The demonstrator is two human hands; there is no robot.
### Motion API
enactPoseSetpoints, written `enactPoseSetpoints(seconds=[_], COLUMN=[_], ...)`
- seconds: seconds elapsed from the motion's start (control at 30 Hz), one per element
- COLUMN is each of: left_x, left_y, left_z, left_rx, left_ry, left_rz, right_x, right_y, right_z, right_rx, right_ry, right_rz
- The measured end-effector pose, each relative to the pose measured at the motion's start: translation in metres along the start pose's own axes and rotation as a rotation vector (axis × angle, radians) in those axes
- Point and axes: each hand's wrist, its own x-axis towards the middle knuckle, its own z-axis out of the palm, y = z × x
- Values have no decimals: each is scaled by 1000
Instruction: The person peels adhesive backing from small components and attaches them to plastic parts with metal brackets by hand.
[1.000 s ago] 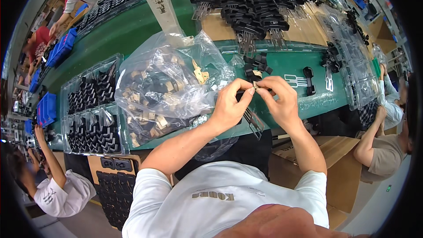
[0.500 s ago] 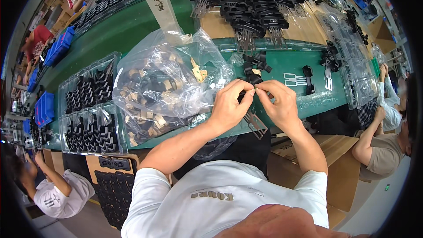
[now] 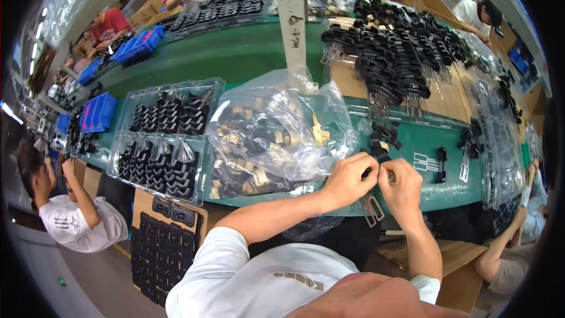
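My left hand (image 3: 351, 181) is closed round a black part, mostly hidden in the fingers, with a slotted metal strip (image 3: 372, 211) hanging below. Close against it, my right hand (image 3: 401, 185) pinches with thumb and forefinger; what lies between those fingertips is too small to make out. Just beyond the fingers, several black parts (image 3: 385, 133) lie on the green table (image 3: 247, 201). Right of them is another black part (image 3: 441, 165) with a metal fork (image 3: 425, 162). To the left, a clear plastic bag (image 3: 276, 115) holds many small black and tan pieces.
Clear trays (image 3: 203, 141) of black parts stand left of the bag. A large heap of black parts (image 3: 394, 59) covers cardboard beyond a metal post (image 3: 296, 35). Clear empty-looking trays (image 3: 497, 168) lie at right, with a cardboard box (image 3: 459, 282) below. Other people work around the table.
The whole view has turned, so the table and both hands appear farther right and lower. My hands stay together, with the black part and its metal strip still in the left.
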Motion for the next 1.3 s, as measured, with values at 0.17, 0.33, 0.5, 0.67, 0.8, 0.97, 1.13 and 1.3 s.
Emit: enactPoseSetpoints(seconds=[0.17,0.33,0.5,0.67,0.8,0.97,1.13,1.3], left_x=[2,4,4,6,8,5,1,-1], left_y=[-4,-5,-2,1,-3,-9,-10,-14], left_z=[-1,-1,-7,-7,-3,0,3,6], left_rx=[-13,-81,-205,-283,-289,-274,-304,-299], left_ry=[-14,-15,-50,-91,-135,-231,-292,-287], left_rz=[-23,-49,-148,-269,-302,-313,-278,-251], right_x=[1,8,24,53,64,78,97,119], right_y=[6,18,45,48,23,7,-6,-18], right_z=[5,4,-11,-20,-17,1,19,55], right_rx=[6,171,338,344,377,320,161,151], right_ry=[0,-13,-10,79,1,-178,-358,-483], right_rz=[53,225,409,392,304,289,215,58])
